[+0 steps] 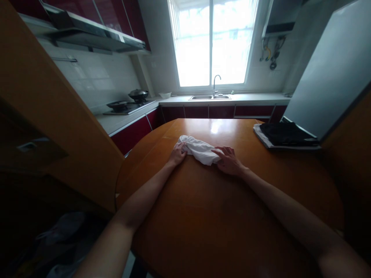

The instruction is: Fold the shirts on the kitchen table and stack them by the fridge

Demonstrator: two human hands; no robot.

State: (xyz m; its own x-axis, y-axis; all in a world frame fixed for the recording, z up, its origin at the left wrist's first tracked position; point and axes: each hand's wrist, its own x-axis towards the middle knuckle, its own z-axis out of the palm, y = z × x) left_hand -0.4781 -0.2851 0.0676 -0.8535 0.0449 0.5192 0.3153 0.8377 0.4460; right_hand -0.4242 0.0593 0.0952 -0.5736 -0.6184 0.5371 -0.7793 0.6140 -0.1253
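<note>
A crumpled white cloth (198, 148) lies on the round orange-brown wooden table (220, 208), toward its far side. My left hand (177, 153) grips the cloth's left end with the fingers curled on it. My right hand (228, 159) holds the cloth's right end, fingers bent over the fabric. Both forearms stretch across the tabletop toward the cloth.
A stack of folded dark and white clothes (285, 136) sits at the table's far right, beside a grey fridge (333, 73). Beyond are a counter with a sink and tap (213, 94), a stove with pans (127, 105), and a wooden door (43, 108) at left.
</note>
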